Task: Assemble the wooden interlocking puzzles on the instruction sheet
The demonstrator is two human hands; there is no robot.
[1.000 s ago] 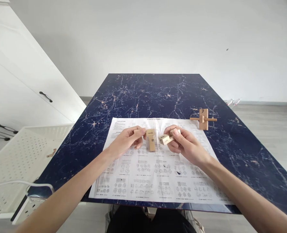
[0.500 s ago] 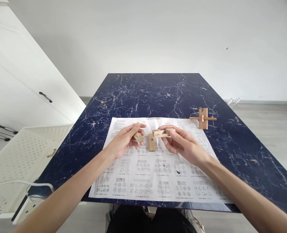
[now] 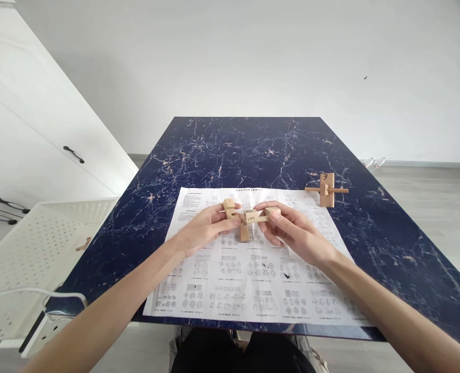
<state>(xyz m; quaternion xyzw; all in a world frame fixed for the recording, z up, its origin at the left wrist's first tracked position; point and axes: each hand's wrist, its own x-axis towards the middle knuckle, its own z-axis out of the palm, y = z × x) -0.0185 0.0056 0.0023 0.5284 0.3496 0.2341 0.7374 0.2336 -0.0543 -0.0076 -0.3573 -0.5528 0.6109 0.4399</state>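
Observation:
My left hand (image 3: 208, 224) is closed on a notched wooden block (image 3: 228, 207), which stands up tilted between thumb and fingers. In my right hand (image 3: 292, 224) lies another notched wooden block (image 3: 251, 216), held level by its right end, with a dark "3"-like mark on its left end. The two blocks come close together; whether they touch I cannot tell. Below them a third wooden block (image 3: 244, 235) lies on the printed sheet (image 3: 253, 305), its upper part hidden by the held pieces and my left fingers.
A wooden piece crossed by a rod (image 3: 326, 190) lies at the sheet's upper right corner on the dark blue marbled table (image 3: 233, 150). To the left stands a white perforated basket (image 3: 39, 243) with a small wooden piece (image 3: 84, 244) at its edge, beside a white cabinet (image 3: 39, 129).
My left hand has turned its block to a more upright pose and brought it right, near the other block. My right hand has barely moved.

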